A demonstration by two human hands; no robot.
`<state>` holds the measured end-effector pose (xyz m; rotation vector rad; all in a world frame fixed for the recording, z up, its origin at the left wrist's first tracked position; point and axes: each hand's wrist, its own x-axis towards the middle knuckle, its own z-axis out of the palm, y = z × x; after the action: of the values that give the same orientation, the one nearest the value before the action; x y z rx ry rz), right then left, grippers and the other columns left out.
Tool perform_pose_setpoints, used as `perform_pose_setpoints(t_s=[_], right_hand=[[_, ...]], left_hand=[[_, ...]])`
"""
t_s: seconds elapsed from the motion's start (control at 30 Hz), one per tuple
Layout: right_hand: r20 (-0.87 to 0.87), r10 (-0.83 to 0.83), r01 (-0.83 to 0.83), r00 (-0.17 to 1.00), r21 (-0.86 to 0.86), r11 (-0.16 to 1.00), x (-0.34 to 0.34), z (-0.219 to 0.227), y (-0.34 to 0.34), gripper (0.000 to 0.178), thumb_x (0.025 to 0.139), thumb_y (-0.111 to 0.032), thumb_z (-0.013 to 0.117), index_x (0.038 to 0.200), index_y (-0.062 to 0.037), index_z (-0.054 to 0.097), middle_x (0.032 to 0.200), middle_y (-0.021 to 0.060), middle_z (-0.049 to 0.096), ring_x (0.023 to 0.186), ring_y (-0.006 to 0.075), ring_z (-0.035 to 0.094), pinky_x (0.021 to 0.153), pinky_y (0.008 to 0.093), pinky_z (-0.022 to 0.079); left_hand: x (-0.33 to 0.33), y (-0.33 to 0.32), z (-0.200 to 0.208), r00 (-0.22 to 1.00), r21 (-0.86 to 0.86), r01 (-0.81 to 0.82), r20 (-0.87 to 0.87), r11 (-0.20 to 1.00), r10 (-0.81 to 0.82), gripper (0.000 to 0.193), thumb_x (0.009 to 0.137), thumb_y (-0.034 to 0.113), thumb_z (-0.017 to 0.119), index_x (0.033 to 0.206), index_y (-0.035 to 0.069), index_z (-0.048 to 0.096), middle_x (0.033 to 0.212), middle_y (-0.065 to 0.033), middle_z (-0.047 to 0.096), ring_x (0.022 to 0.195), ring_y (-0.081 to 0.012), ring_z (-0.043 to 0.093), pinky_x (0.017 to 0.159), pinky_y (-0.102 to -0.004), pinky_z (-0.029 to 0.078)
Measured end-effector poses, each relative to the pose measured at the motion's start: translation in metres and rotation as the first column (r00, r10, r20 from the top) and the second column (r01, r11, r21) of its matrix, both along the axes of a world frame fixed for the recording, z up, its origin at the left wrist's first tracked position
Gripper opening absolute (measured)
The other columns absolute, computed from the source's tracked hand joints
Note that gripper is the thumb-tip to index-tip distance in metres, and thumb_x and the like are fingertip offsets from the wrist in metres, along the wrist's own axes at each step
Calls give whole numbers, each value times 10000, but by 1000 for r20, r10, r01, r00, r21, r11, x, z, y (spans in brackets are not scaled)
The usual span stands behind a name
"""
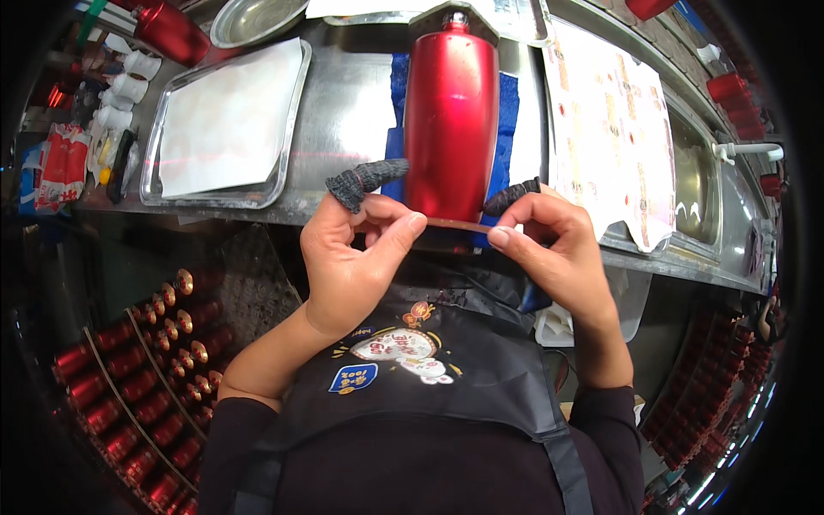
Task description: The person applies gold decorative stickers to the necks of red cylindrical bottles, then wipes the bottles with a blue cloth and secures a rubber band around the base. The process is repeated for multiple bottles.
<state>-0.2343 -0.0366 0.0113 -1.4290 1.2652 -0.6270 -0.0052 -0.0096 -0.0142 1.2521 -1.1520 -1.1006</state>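
A glossy red metal cylinder with a silver cap lies lengthwise on a blue cloth on the steel counter, its base toward me. My left hand pinches the base rim from the left, a dark knitted cot on its index finger. On the right side of the base my right hand does the same, also with a dark finger cot. Both thumbs press the lower edge of the base. I wear a black apron with a cartoon print.
A steel tray lined with white paper lies at the left of the counter, with a round steel bowl behind it. A printed sheet covers the right part. Racks of red cylinders stand low on both sides.
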Motion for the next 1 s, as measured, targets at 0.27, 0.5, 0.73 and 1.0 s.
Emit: perform_pose_setpoints(t_s=[0.27, 0.5, 0.73, 1.0], right_hand=[[54, -138, 140, 989, -42, 989, 19, -16, 9, 161, 906, -127, 759, 834, -28, 655, 660, -90, 522, 566, -29, 411, 518, 183, 249], [31, -141, 143, 990, -82, 986, 23, -21, 5, 117, 919, -85, 738, 861, -23, 657, 721, -70, 565, 607, -28, 448, 529, 172, 287], [87, -166, 165, 982, 25, 986, 15, -29, 3, 122, 920, -98, 726, 857, -26, 650, 747, -56, 607, 613, -25, 465, 544, 165, 321], [187, -241, 227, 952, 93, 969, 2, -33, 8, 138, 919, -133, 697, 842, -45, 623, 681, -49, 581, 509, -2, 459, 460, 178, 326]], left_hand=[[17, -4, -36, 999, 26, 45, -20, 999, -45, 460, 872, -54, 719, 1305, 10, 579, 881, -3, 671, 814, -53, 609, 755, -221, 482], [27, -20, -47, 840, -185, 265, 526, 946, -132, 927, 778, 40, 793, 1547, 1, 275, 1470, -212, 548, 1443, -302, 440, 1179, -419, 325], [24, -26, -52, 889, -285, 290, 433, 913, -147, 862, 802, 126, 831, 1512, -16, 363, 1469, -175, 555, 1412, -288, 473, 1203, -419, 290], [6, -33, -55, 950, -183, 306, -7, 934, -313, 940, 903, 173, 775, 1588, -40, 167, 1622, -237, 304, 1499, -286, 327, 1216, -397, 256]])
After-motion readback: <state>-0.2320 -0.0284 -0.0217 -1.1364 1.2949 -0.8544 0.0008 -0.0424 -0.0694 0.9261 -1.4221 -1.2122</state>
